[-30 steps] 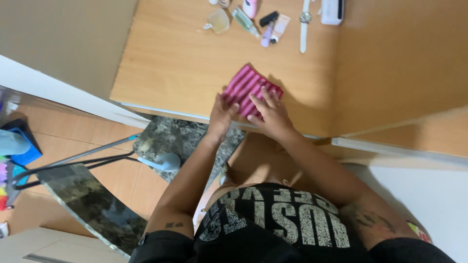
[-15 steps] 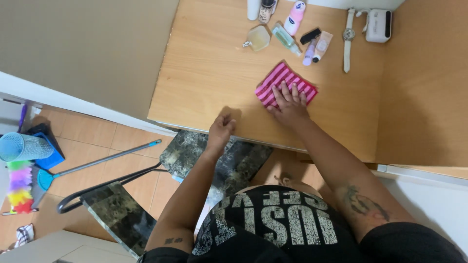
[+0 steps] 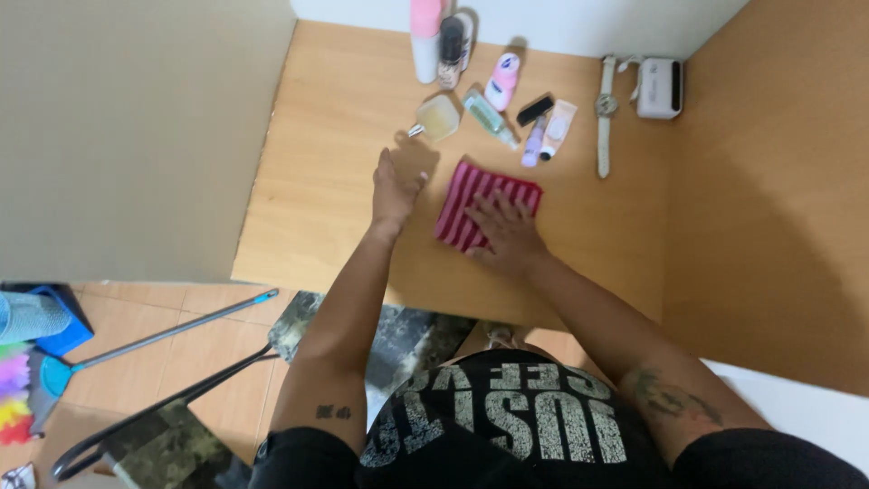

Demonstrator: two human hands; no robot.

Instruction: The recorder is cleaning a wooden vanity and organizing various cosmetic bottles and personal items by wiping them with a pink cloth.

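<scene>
One folded cloth point(image 3: 484, 206), pink with darker red ribbing that gives it a corrugated look, lies flat on the pale wood-grain tabletop point(image 3: 326, 172). It is roughly rectangular and sits tilted, its stripes and long axis running from the near left up toward the far right. The right hand point(image 3: 507, 234) lies palm down on its near right part, fingers spread flat, pressing rather than gripping. The left hand point(image 3: 395, 188) is just beside the cloth's left edge, open with the fingers straight, holding nothing (whether it touches the wood cannot be told).

Beyond the left hand's fingertips rests a squat, square glass bottle point(image 3: 438, 118) of yellowish liquid with a small cap. Past the cloth lies a slim clear bottle point(image 3: 489, 115) of greenish liquid on its side, a pink and white roll-on point(image 3: 502, 80), a small black case point(image 3: 535, 110), a lilac tube point(image 3: 532, 143) and a pale tube point(image 3: 558, 127). At the back wall stands a tall pink and white bottle point(image 3: 425, 36). To the right a wristwatch point(image 3: 605, 113) is stretched out straight, beside a small white boxy device point(image 3: 659, 88).
</scene>
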